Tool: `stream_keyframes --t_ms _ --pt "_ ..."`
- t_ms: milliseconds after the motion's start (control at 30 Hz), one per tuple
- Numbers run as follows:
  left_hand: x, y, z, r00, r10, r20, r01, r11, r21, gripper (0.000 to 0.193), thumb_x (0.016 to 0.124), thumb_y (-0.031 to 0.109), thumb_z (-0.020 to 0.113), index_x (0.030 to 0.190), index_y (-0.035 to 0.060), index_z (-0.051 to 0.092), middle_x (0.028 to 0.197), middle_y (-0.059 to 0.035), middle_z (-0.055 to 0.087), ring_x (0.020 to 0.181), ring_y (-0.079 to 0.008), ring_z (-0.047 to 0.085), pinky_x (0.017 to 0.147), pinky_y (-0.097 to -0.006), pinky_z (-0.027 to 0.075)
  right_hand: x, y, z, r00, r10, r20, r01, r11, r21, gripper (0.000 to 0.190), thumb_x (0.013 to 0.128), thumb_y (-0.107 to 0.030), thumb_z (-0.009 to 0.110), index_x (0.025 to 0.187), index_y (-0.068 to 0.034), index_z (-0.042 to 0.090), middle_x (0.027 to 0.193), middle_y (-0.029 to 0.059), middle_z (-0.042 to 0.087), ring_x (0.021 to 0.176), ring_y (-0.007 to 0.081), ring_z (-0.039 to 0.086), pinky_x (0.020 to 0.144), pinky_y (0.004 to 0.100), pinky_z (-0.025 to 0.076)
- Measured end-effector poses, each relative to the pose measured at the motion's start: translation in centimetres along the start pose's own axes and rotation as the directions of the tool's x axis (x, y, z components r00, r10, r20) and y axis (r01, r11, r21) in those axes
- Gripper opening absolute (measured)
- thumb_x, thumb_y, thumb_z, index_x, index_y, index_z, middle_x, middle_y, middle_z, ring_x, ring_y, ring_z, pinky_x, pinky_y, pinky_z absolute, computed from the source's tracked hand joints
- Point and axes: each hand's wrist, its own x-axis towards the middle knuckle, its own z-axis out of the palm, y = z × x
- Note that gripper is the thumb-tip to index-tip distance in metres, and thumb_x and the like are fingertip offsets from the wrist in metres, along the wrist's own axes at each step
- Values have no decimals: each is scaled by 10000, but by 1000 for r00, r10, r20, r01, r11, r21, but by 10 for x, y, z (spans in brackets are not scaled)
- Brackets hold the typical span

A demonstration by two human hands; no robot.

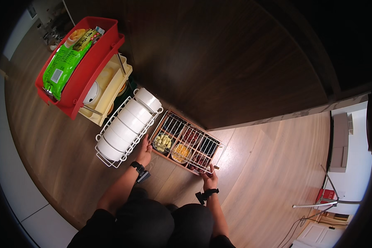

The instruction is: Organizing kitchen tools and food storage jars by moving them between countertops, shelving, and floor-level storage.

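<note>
A low wooden compartment box [165, 157] sits on the floor, with a metal wire rack [218, 156] over its top. Round containers in its compartments hold pale yellow pieces [163, 142], yellow kernels [181, 153], dark red beans [191, 135] and black contents [208, 146]. My left hand [144, 154] lies against the box's left end, its fingers pointing away from me; whether it grips is unclear. At the near right corner, my right hand [210, 179] has its fingers on the rack's edge, partly hiding that corner. Black straps circle both wrists.
Left of the box, a white wire holder [111, 163] carries a row of white handled cups [124, 127]. Beyond it rises a tiered stand with a red bin [90, 68] holding green packets [65, 62], above a cream tray [117, 73]. A dark wooden panel [204, 62] stands behind.
</note>
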Motion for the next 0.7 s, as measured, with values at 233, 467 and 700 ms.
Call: stream_keyframes --t_ms 233,467,700 --pt "-77 -6 -32 993 116 26 -117 922 370 635 985 82 499 1530 28 178 1520 -271 338 1415 -363 360 1142 -376 300 -43 -53 -22 979 194 70 -194 981 1 846 868 117 601 1564 -144 199 1176 176 641 995 247 654 873 338 552" --pt "-253 32 -116 861 -423 282 274 853 444 256 946 143 547 1141 35 673 1034 -134 709 916 -222 685 844 -373 526 -153 -83 -203 873 484 -60 -331 497 -802 600 786 -91 756 1330 7 523 757 77 699 645 151 656 579 281 541" --pt "-397 170 -148 836 -547 47 523 820 231 292 927 116 555 1159 -40 643 1047 -174 701 900 -249 705 815 -360 562 -264 -183 -246 761 626 -168 -572 526 -629 638 837 -33 701 1428 -79 465 858 181 686 692 258 642 603 351 566"
